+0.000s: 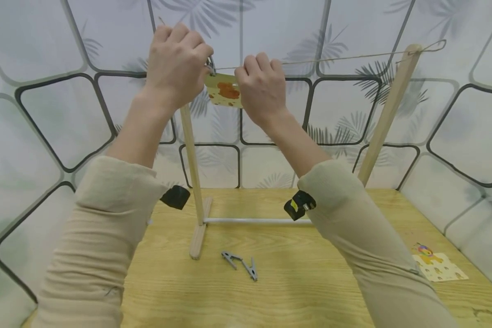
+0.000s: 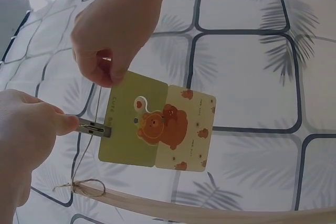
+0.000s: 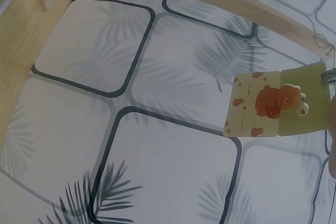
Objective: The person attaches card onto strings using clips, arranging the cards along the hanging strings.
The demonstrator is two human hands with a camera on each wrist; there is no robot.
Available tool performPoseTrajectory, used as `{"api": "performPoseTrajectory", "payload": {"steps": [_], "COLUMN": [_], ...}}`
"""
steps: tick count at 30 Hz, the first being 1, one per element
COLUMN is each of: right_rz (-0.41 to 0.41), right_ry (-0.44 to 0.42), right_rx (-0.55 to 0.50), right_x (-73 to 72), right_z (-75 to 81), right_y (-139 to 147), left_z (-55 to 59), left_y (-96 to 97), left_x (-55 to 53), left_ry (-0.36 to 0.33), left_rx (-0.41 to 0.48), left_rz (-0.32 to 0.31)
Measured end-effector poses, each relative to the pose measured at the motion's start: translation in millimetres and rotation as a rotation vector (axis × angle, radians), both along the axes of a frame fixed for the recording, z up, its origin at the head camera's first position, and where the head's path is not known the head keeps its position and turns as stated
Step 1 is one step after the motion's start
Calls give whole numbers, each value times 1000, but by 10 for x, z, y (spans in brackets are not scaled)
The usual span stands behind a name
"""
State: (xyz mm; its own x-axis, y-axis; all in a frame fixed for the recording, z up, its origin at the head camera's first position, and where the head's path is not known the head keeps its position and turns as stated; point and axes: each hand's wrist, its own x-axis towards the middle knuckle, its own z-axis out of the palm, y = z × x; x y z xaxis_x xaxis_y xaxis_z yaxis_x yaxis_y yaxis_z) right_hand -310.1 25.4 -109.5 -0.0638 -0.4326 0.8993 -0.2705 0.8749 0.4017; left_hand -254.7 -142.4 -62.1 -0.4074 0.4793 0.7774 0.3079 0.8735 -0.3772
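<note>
A greeting card [image 1: 224, 91] with a brown bear on green and cream hangs at a string [image 1: 340, 58] tied between two wooden posts. My left hand [image 1: 178, 64] pinches a grey clothespin [image 2: 94, 127], whose tip overlaps the card's green edge by the string in the left wrist view. That edge's other corner is pinched between thumb and fingers of my right hand [image 1: 264, 86], at the string. In the right wrist view the card [image 3: 302, 98] shows its whole front, while only a sliver of the right hand [image 3: 332, 135] appears at the border.
Two grey clothespins [image 1: 249, 269] lie on the wooden table [image 1: 180, 291] below my hands. A second card [image 1: 443, 267] with a colourful animal lies at the right. The stand has a left post [image 1: 192, 164], a right post [image 1: 387, 118] and a white crossbar [image 1: 254, 221].
</note>
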Motion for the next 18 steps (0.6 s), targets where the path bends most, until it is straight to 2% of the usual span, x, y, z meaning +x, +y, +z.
{"api": "performPoseTrajectory", "payload": {"steps": [7, 12, 16, 18], "right_rz": [13, 32, 63, 76], "right_ry": [9, -1, -16, -19], "right_rx": [0, -8, -2, -2], "right_x": [5, 10, 7, 2], "right_z": [-10, -18, -46, -66], "right_y": [-12, 7, 33, 49], "left_z": [-14, -33, -56, -77], "left_y": [15, -4, -20, -18], "left_x": [0, -12, -28, -42], "left_ry": [-15, 7, 50, 88], "left_rx": [-6, -5, -11, -5], "left_rz": [4, -3, -46, -97]}}
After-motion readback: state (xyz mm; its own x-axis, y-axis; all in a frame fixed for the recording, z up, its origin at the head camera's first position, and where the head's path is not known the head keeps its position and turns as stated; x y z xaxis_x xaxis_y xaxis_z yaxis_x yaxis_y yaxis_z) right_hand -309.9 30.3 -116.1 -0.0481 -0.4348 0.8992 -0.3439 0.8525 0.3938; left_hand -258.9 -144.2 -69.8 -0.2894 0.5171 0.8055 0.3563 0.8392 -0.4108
